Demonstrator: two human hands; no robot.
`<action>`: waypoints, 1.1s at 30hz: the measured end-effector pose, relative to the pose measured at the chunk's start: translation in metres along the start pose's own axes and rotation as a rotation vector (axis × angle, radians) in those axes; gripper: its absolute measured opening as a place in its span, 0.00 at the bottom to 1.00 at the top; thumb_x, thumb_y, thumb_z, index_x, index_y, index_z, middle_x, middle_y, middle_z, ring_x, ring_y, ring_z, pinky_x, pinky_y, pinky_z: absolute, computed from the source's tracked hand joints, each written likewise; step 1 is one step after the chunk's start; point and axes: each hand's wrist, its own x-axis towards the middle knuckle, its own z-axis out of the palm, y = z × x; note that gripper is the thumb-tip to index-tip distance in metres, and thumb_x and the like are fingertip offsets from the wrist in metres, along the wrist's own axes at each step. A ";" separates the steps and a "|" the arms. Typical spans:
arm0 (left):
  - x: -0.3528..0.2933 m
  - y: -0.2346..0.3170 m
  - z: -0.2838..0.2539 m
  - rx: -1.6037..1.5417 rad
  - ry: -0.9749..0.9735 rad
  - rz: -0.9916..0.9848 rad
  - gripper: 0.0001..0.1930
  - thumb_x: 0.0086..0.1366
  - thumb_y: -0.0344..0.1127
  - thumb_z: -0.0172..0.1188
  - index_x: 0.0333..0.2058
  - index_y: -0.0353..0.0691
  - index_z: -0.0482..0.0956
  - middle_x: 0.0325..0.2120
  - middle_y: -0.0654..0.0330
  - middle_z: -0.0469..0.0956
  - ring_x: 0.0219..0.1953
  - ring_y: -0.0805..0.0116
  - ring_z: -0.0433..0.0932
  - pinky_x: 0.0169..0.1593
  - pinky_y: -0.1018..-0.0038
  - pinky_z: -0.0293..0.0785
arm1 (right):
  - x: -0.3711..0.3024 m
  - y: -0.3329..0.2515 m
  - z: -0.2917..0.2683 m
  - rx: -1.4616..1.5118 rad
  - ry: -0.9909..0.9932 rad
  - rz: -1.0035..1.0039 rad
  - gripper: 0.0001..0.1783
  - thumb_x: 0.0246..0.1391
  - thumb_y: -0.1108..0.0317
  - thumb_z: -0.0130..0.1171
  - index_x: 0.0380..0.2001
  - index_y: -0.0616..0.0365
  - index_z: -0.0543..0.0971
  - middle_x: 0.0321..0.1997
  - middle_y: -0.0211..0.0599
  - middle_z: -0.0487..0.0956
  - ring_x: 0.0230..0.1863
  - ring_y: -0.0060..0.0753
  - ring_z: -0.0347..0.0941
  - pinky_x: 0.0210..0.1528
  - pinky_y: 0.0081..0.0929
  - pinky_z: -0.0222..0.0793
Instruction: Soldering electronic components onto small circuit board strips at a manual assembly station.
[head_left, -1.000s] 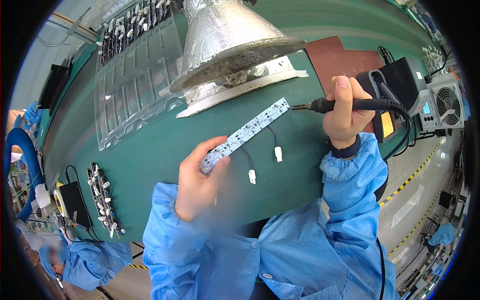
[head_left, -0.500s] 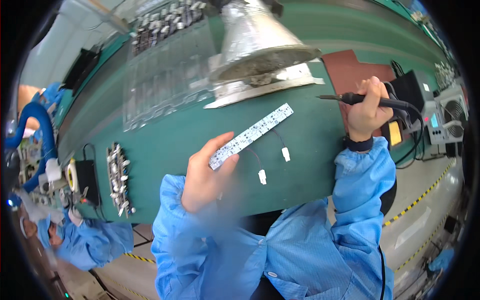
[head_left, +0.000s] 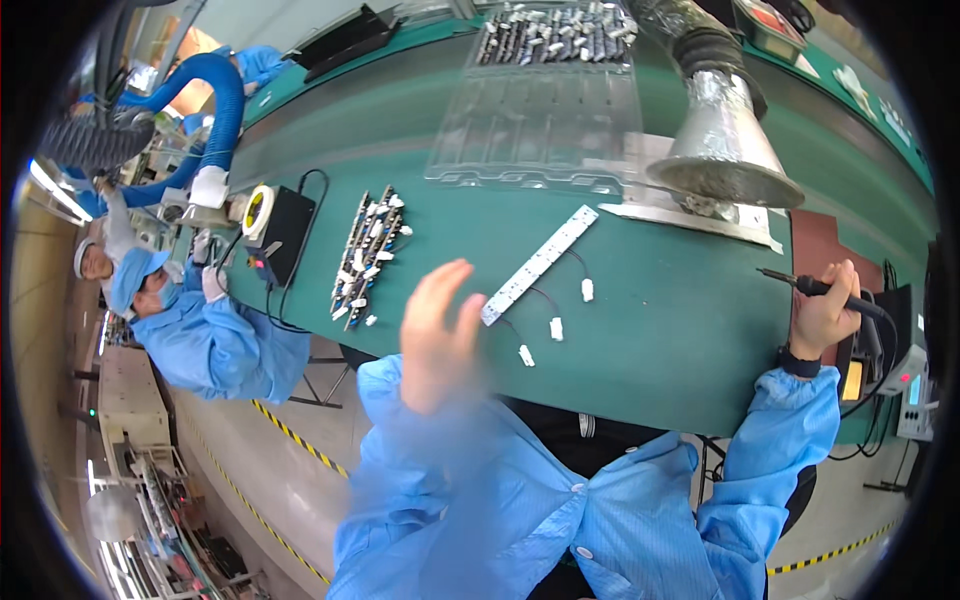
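A long narrow white circuit board lies slanted on the green bench mat. Thin leads run from its right side to white plug connectors. Just off the board's near end is my left hand, blurred, fingers and thumb apart, with nothing in it. My right hand grips a soldering iron over the right of the bench; its bare tip points left, well away from the board.
A foil-wrapped fume funnel stands beyond the board, right of a clear plastic tray with many-wired boards at its far end. Left lies a bundle of boards, then a black box. A co-worker sits further left.
My left hand has let go of the circuit board, which now lies on the mat. The view has swung left, showing more of the co-worker. My right hand keeps holding the soldering iron.
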 end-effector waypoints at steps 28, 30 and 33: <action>0.023 -0.153 -0.099 0.198 -0.161 -0.306 0.27 0.52 0.29 0.68 0.53 0.37 0.74 0.40 0.56 0.79 0.42 0.66 0.79 0.47 0.72 0.73 | -0.001 -0.004 0.005 -0.078 -0.056 -0.004 0.20 0.67 0.65 0.50 0.19 0.59 0.70 0.19 0.23 0.66 0.19 0.12 0.57 0.21 0.16 0.53; 0.017 -0.152 -0.100 0.052 -0.148 -0.362 0.23 0.53 0.28 0.67 0.49 0.36 0.75 0.33 0.62 0.79 0.36 0.75 0.76 0.42 0.76 0.73 | 0.000 0.000 0.000 -0.039 -0.064 0.045 0.20 0.67 0.66 0.51 0.19 0.58 0.70 0.19 0.23 0.67 0.18 0.12 0.58 0.19 0.16 0.53; 0.001 -0.166 -0.110 -0.286 -0.112 -0.424 0.23 0.54 0.29 0.68 0.49 0.33 0.74 0.36 0.63 0.78 0.36 0.76 0.75 0.42 0.78 0.72 | 0.003 0.002 0.002 -0.068 -0.044 -0.047 0.19 0.66 0.65 0.51 0.19 0.57 0.69 0.18 0.24 0.67 0.14 0.14 0.59 0.15 0.17 0.52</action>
